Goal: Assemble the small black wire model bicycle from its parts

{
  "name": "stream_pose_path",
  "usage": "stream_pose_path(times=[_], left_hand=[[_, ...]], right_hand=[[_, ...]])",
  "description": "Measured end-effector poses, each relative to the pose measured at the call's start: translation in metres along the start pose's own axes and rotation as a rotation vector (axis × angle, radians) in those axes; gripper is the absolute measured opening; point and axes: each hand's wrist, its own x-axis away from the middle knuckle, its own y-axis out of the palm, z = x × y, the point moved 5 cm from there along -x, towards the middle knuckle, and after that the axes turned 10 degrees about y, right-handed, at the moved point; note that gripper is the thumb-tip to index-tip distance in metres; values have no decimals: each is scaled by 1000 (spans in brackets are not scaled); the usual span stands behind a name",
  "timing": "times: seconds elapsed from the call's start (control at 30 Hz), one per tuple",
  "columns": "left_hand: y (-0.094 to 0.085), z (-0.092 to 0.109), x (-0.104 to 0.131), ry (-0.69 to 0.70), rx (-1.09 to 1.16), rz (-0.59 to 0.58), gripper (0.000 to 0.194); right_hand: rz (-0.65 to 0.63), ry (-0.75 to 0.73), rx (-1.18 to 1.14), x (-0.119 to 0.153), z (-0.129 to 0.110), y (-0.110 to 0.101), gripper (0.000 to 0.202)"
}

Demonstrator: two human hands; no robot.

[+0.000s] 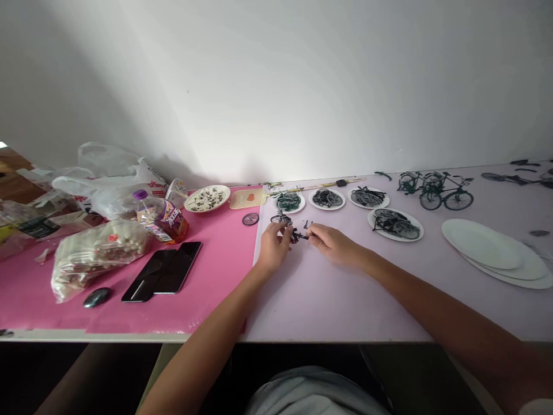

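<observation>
Over the lilac part of the table, my left hand point(275, 245) is closed around a partly built model bicycle point(295, 235), small and dark, mostly covered by the fingers. From the right, my right hand point(330, 242) pinches a thin black stick-like end of the same model. A loose spoked wheel point(250, 219) lies on the pink sheet to the left. Just behind my hands is a plate of green parts point(288, 202). Two finished-looking model bicycles point(444, 191) stand near the wall at the right.
Plates with black wheels point(327, 199), black frame pieces point(368, 197) and more wheels point(396, 225) line the back. White plates point(496, 253) overlap at the right. Leftward are a drink bottle point(162, 216), two phones point(162, 272), a mouse point(97, 297) and a bulging plastic bag point(99, 253).
</observation>
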Motion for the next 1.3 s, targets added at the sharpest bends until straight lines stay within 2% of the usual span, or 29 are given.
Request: stream_pose_path(times=[0.13, 0.27, 0.47, 0.63, 0.87, 1.07, 1.3], left_hand=[[2, 2, 1, -25, 46, -13, 36], [5, 4, 1, -53, 104, -63, 43], [7, 3, 2, -84, 152, -84, 49], [10, -1, 2, -112, 190, -107, 51], [12, 2, 5, -91, 194, -161, 52], [13, 3, 6, -31, 201, -199, 51], [14, 6, 5, -29, 215, -218, 50]], right_hand=[[20, 21, 62, 2, -3, -2, 19], [42, -22, 100, 1, -2, -1, 17], [245, -207, 224, -4, -2, -6, 15], [312, -276, 371, -3, -5, -13, 24], [317, -334, 426, -2, -8, -14, 23], [292, -273, 315, -6, 4, -10, 17], [298, -235, 267, -7, 10, -8, 21]])
